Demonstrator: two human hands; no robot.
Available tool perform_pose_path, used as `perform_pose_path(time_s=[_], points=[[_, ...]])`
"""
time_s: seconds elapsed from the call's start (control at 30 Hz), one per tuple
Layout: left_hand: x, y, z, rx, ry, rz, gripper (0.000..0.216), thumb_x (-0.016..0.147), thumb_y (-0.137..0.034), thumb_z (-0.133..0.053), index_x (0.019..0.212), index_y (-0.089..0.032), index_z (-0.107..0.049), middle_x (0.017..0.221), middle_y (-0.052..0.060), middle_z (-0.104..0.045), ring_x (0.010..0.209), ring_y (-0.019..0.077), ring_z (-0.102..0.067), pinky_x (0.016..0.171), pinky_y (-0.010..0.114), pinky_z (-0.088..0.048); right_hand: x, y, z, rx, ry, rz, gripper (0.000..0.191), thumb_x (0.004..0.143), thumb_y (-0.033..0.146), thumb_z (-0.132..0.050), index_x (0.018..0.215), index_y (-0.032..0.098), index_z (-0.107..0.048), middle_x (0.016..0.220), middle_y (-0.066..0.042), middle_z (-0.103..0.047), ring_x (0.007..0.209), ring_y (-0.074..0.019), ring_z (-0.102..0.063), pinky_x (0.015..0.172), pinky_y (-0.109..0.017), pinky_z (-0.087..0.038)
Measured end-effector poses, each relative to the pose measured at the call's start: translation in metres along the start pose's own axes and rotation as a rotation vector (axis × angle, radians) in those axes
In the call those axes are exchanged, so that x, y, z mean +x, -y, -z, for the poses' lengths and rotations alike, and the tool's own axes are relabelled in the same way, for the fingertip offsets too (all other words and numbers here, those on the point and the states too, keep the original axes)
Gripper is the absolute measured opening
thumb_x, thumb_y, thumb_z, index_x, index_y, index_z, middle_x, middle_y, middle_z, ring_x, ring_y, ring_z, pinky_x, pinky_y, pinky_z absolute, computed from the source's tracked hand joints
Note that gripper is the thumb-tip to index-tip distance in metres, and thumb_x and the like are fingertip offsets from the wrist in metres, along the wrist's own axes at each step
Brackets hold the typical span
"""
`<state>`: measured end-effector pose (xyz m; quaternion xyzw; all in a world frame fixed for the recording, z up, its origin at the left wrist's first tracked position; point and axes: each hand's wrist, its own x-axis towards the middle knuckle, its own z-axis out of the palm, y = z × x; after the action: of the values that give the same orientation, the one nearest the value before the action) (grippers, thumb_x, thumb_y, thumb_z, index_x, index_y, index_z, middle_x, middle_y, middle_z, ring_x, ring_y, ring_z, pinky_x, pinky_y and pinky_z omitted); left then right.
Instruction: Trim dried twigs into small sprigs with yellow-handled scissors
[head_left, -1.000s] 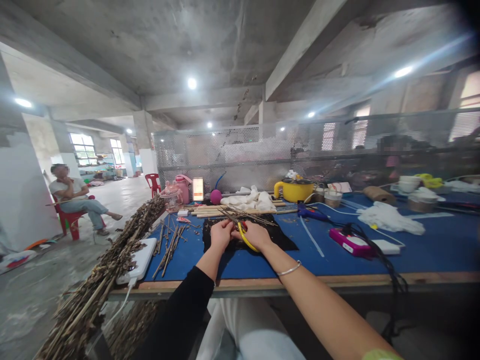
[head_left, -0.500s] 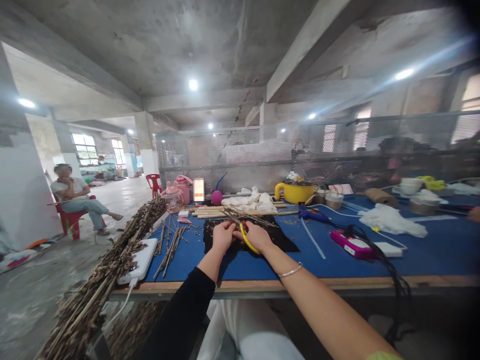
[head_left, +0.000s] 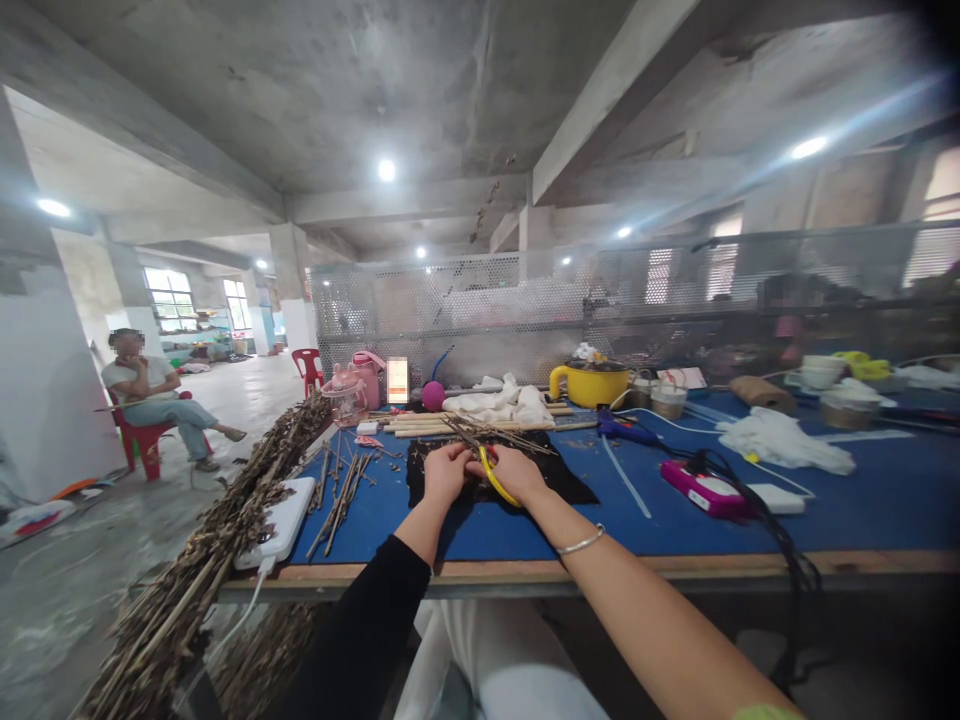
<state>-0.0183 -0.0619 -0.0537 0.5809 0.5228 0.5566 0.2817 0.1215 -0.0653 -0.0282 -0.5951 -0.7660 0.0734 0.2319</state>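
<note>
Over a black cloth (head_left: 574,482) my two hands are close together. My right hand (head_left: 519,474) is closed on a pair of scissors with yellow handles (head_left: 495,480); one handle loop curves out beneath the palm. The blades point away from me and partly blend with the brown twigs. Beside it, my left hand (head_left: 445,472) is closed, fingertips pinched close to the scissors; what they hold is hidden. Thin dried twigs (head_left: 525,438) lie just beyond my fingers. Cut dry stems (head_left: 345,500) lie loose on the blue tabletop to the left.
A large bundle of dried plants (head_left: 217,530) leans along the table's left edge beside a white power bank (head_left: 281,520). Behind my hands are wooden rods (head_left: 427,430), white cloth (head_left: 510,402) and a yellow pot (head_left: 596,385). A blue glue gun (head_left: 626,428) lies right. Someone sits (head_left: 146,385) far left.
My hands and the scissors stay in almost the same place. At the far right edge, a blurred hand seen earlier is no longer in view.
</note>
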Motion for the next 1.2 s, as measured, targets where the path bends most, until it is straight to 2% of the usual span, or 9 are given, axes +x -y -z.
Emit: perform_pose_path(time_s=[0.13,0.27,0.53,0.77,0.87,1.2], points=[[0.000,-0.001,-0.001,-0.065,-0.001,0.060,0.026,0.073,-0.026,-0.055,0.093,-0.016,-0.068,0.072,0.005,-0.066,0.051,0.0093,-0.052,0.045,0.019,-0.041,0.001,0.000,0.000,-0.020,0.011,0.015,0.055,0.068,0.068,-0.044,0.090,0.021,-0.060,0.092,-0.010,-0.065,0.089,-0.0261,-0.059,0.070,-0.030,-0.040],[-0.001,-0.004,-0.002,-0.141,-0.026,0.078,0.026,0.072,-0.025,-0.056,0.094,-0.015,-0.068,0.070,0.004,-0.066,0.047,0.0076,-0.049,0.042,0.018,-0.040,0.002,-0.001,-0.004,-0.074,-0.024,0.023,0.060,0.067,0.069,-0.044,0.097,0.019,-0.055,0.092,-0.011,-0.064,0.088,-0.0272,-0.060,0.071,-0.032,-0.040],[-0.006,-0.013,-0.003,-0.258,0.040,0.144,0.026,0.072,-0.021,-0.059,0.096,-0.014,-0.066,0.070,0.004,-0.066,0.046,0.0059,-0.048,0.040,0.016,-0.037,0.003,-0.003,-0.006,-0.044,-0.011,0.051,0.060,0.068,0.067,-0.045,0.101,0.018,-0.050,0.097,-0.011,-0.063,0.091,-0.0262,-0.058,0.072,-0.031,-0.039],[-0.005,-0.013,-0.002,-0.238,0.005,0.093,0.026,0.072,-0.019,-0.056,0.095,-0.012,-0.067,0.070,0.004,-0.066,0.048,0.0073,-0.050,0.041,0.016,-0.038,0.001,-0.002,-0.004,-0.017,-0.019,0.056,0.058,0.069,0.063,-0.049,0.104,0.017,-0.049,0.101,-0.011,-0.061,0.095,-0.0256,-0.057,0.073,-0.030,-0.039],[-0.004,-0.011,-0.002,-0.205,0.028,0.088,0.027,0.073,-0.021,-0.055,0.096,-0.013,-0.067,0.071,0.004,-0.066,0.048,0.0076,-0.050,0.041,0.017,-0.038,0.001,-0.001,-0.004,-0.012,-0.008,0.043,0.056,0.070,0.061,-0.051,0.103,0.016,-0.050,0.102,-0.011,-0.060,0.096,-0.0260,-0.056,0.075,-0.029,-0.039],[-0.005,-0.011,0.001,-0.054,-0.024,-0.007,0.024,0.071,-0.022,-0.057,0.090,-0.014,-0.069,0.071,0.006,-0.068,0.066,0.0146,-0.060,0.062,0.024,-0.047,0.001,-0.003,-0.006,-0.023,-0.025,0.079,0.058,0.068,0.061,-0.053,0.104,0.016,-0.050,0.101,-0.011,-0.060,0.095,-0.0246,-0.056,0.074,-0.029,-0.039]])
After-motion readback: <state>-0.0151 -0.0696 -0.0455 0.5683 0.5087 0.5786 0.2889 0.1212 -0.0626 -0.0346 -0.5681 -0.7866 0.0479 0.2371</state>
